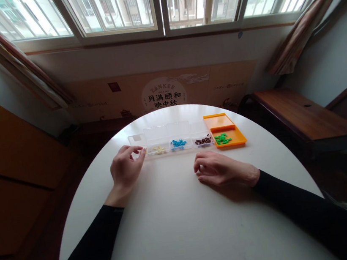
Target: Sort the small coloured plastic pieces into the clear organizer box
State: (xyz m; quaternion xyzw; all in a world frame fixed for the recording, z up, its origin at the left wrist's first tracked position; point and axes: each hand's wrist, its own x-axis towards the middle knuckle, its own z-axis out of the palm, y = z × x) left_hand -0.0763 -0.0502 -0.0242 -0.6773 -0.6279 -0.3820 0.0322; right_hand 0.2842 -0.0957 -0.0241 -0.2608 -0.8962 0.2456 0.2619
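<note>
My left hand (124, 165) is at the leftmost clear plastic box (136, 139), thumb and forefinger brought together over its front edge. Something small and yellowish shows at those fingertips, too small to name. My right hand (218, 169) rests on the table on its side, fingers loosely curled, with nothing visible in them. Beyond the hands, a row of lidded clear boxes holds small pale yellow pieces (159, 149), blue pieces (178, 143) and dark brown pieces (203, 141). Green pieces (223, 139) lie in an orange box (237, 137) at the row's right end, its lid folded back.
Everything stands on a round white table (179, 223). A printed cardboard panel (92, 96) is behind it, below the windows. To the right is a brown wooden bench or table (295, 109); an orange-brown cabinet (10, 177) stands left.
</note>
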